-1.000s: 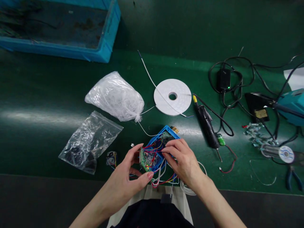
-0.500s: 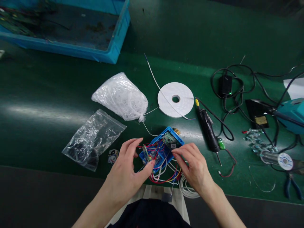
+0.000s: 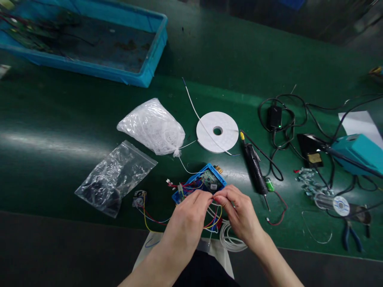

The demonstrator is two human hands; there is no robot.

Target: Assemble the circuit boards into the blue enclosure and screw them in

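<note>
Both of my hands meet over the near edge of a blue plastic enclosure (image 3: 224,182) that stands open, with a green circuit board (image 3: 208,176) and coloured wires inside. My left hand (image 3: 191,213) is closed in a pinch and covers the enclosure's lower part. Its fingertips touch those of my right hand (image 3: 241,209), also pinched. Whatever thin piece lies between the fingertips is too small to make out. Red, yellow and white wires (image 3: 216,221) hang out below the hands. A brass fitting (image 3: 219,169) sticks out of the enclosure's far side. Left of it, a small fan-like part (image 3: 139,198) trails wires.
A coiled white cable (image 3: 233,241) lies by my right wrist. Farther out are a white tape reel (image 3: 206,121), a bag of white material (image 3: 152,127), a clear zip bag (image 3: 116,179), a black electric screwdriver (image 3: 254,169), a solder spool (image 3: 341,205), pliers (image 3: 350,237) and a blue bin (image 3: 98,71).
My left hand has moved right from the enclosure's left side and closed from a spread grip, joining my right hand's fingertips. The camera view has shifted, and the small part's wires now show.
</note>
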